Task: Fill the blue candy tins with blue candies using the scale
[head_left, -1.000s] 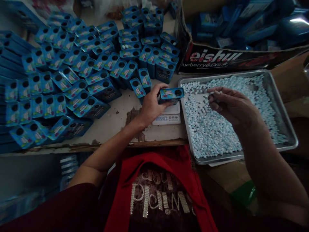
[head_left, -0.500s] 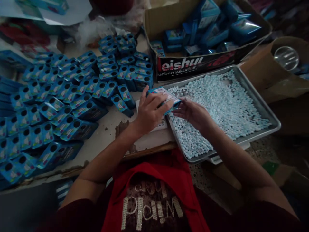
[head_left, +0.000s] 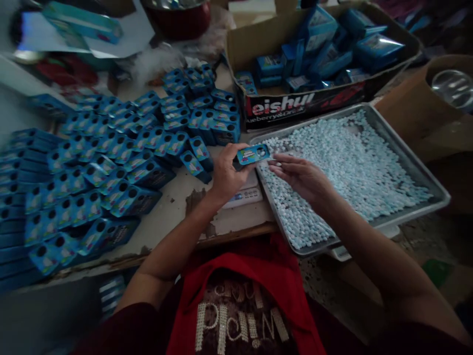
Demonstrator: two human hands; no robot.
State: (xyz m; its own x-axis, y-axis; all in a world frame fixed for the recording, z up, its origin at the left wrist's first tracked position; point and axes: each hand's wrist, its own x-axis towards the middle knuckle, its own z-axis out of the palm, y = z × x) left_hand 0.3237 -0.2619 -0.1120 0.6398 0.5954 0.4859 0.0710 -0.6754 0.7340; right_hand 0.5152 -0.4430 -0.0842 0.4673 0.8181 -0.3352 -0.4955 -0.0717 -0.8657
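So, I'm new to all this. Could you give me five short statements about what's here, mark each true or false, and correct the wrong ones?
1. The left hand holds a small blue box. True.
2. The right hand holds a large spoon. False: no spoon shows in it; it is beside the held box.
3. The metal tray contains many small pale pieces. True.
4. The group of standing boxes is to the right of the tray. False: it is to the left of the tray.
5. The open carton beyond the tray has blue packs in it. True.
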